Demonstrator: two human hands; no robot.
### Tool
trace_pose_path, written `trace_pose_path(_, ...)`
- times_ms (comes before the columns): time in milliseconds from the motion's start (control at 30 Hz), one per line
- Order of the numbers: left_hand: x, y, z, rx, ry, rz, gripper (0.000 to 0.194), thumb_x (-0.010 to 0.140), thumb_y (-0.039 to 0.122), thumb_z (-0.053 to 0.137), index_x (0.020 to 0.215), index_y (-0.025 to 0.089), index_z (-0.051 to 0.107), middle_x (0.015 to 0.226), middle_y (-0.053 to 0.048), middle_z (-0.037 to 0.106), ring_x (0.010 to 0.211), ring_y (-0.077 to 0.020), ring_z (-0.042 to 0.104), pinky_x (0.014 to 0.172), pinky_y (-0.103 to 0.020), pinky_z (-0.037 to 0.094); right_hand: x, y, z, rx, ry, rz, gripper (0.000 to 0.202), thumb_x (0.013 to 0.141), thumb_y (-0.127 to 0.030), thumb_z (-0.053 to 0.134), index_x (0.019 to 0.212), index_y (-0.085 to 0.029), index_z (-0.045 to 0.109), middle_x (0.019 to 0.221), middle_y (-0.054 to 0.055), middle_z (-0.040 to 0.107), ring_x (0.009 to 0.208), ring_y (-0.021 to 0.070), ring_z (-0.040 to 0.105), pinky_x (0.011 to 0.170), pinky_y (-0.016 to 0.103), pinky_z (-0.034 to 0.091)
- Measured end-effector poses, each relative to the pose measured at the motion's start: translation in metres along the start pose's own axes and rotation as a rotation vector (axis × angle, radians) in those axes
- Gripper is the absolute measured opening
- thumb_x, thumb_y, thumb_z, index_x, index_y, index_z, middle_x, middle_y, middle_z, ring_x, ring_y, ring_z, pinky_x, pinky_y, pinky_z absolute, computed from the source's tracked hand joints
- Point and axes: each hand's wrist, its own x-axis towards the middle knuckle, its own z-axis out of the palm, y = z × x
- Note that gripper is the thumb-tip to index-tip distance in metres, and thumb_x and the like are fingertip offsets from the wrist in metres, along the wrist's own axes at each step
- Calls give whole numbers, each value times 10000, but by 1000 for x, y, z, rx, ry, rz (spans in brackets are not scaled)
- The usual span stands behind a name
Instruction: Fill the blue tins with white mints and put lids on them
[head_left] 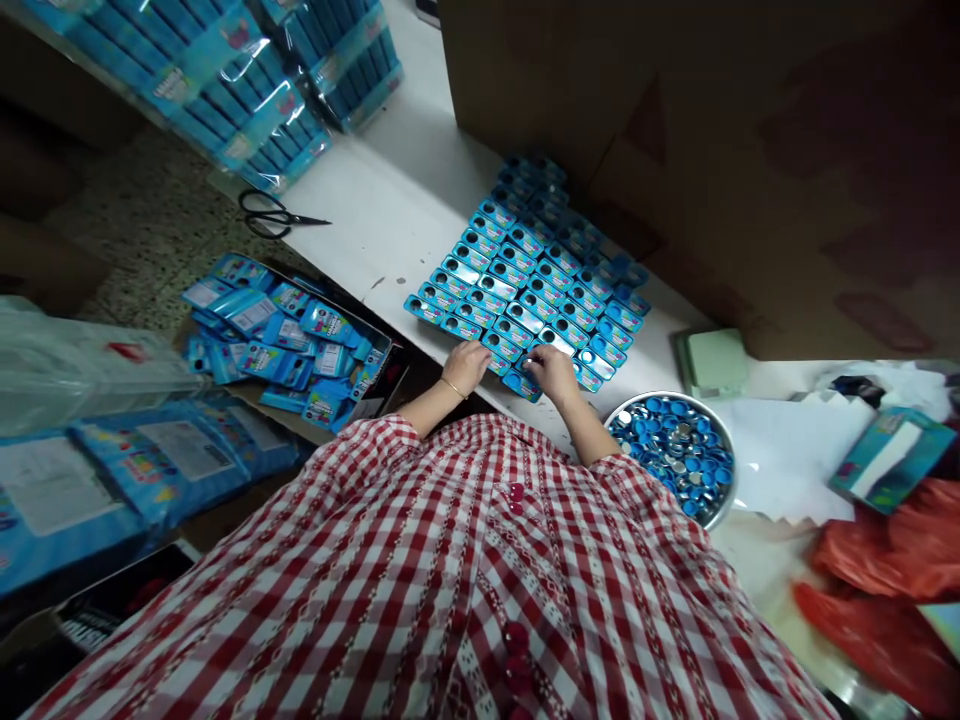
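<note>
Rows of small blue boxes [525,275] with round holes cover the middle of the white table. At their near edge, my left hand [466,367] rests against the boxes with its fingers bent together; what they hold, if anything, is hidden. My right hand [551,370] pinches a small shiny disc [529,364] over a box in the nearest row. Beside my right forearm, a round metal bowl [734,470] holds many blue and silver discs [675,450].
Black scissors [274,215] lie near the table's left edge. Wrapped blue packs [247,90] stand at the upper left. A carton of blue packets [277,335] is below left. A large cardboard box [600,120] borders the far side. Red plastic [900,560] lies right.
</note>
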Motion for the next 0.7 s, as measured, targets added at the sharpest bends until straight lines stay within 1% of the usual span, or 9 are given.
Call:
trace_pose_path(67,-1,-4,-2,-124,28,-35,133,823,177,553,865,187,679,895,-93,600,902,-229,546,848,-357,418,-3,-1,0,-159,-60,-72,144,779,-201,562,847,-179,687,1010,75,634,924,193,589,831,304,450)
trace_pose_path(167,-1,-8,-4,-401,108,-123,87,747,145,640,790,216,668,866,-70,577,896,-226,541,875,-341,399,-10,0,0,-248,-130,-128,196,838,-234,510,882,-165,688,1133,97,575,986,196,572,862,299,442)
trace_pose_path(233,-2,-9,-6,-566,170,-200,91,708,140,677,739,224,660,841,-55,559,882,-222,538,881,-329,390,-13,1,-1,-256,-119,-122,226,867,-245,474,908,-167,681,1142,91,565,1000,193,564,873,299,437)
trace_pose_path(300,-3,-11,-7,-654,213,-266,87,692,149,691,720,222,653,835,-44,546,855,-212,535,877,-322,388,-12,0,-2,-267,-81,-71,224,869,-235,469,971,-176,660,1115,81,571,997,194,560,861,305,441)
trace_pose_path(400,-3,-15,-7,-640,206,-315,86,683,159,695,706,209,630,835,-31,532,783,-187,520,862,-322,394,-6,-7,-3,-346,-88,22,232,835,-230,528,1044,-195,625,1097,79,574,996,213,564,810,311,455)
trace_pose_path(533,1,-19,-4,-534,172,-310,132,677,159,695,654,198,571,809,-22,516,737,-169,503,831,-318,405,11,-23,-6,-512,-207,134,326,791,-256,603,1110,-195,588,1129,117,586,964,250,606,768,328,472)
trace_pose_path(633,3,-19,-3,-463,167,-311,143,683,156,681,644,193,548,796,-22,507,736,-169,508,801,-311,408,27,-31,-6,-578,-286,162,377,770,-211,610,1142,-156,578,1100,163,618,967,284,622,782,366,481)
trace_pose_path(700,3,-16,-4,-448,173,-312,134,695,171,669,651,193,545,797,-23,508,732,-166,508,791,-307,406,38,-33,-4,-566,-316,157,339,753,-182,627,1087,-123,612,1048,184,640,984,285,620,808,367,476)
